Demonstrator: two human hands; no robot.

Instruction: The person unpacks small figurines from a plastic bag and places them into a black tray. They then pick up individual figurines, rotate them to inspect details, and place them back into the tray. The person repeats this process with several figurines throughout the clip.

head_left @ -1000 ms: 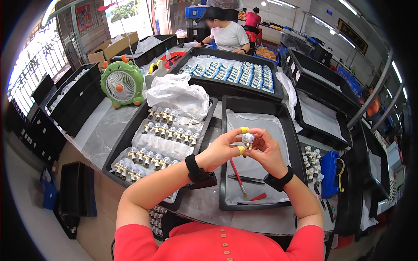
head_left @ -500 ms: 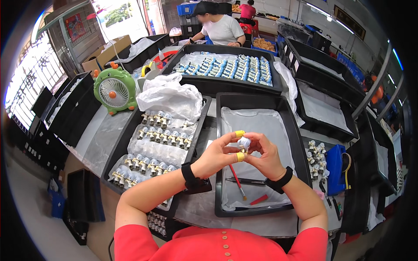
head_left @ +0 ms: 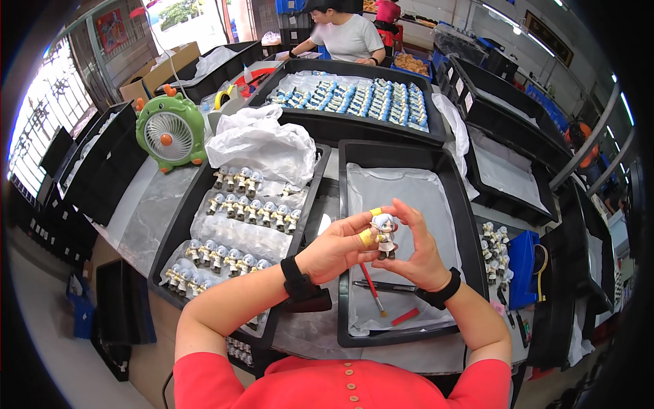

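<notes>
Upright between my two hands is a small chibi-style figurine [head_left: 385, 244] with pale blue-white hair, a white outfit and dark feet. My left hand [head_left: 338, 249], yellow tape wrapped on its thumb and index finger, pinches it from the left side. From the right, my right hand [head_left: 424, 258] closes round it, index finger near the head and thumb near the feet. Below my hands is a black tray [head_left: 344, 300] lined with white sheeting. A red-handled paintbrush [head_left: 372, 290], a dark pen [head_left: 385, 285] and a short red piece [head_left: 405, 316] lie in it.
Left, another black tray [head_left: 178, 232] carries rows of similar figurines and crumpled white sheeting [head_left: 259, 146]. A green fan [head_left: 170, 133] stands beyond it. A tray [head_left: 272, 121] of blue-and-white pieces lies ahead, near a co-worker [head_left: 346, 37]. Right are more figurines [head_left: 496, 249] and a blue bin [head_left: 523, 269].
The figurine has turned so its front shows and more of its body is visible. My right hand has opened wider around it, and my view has shifted slightly.
</notes>
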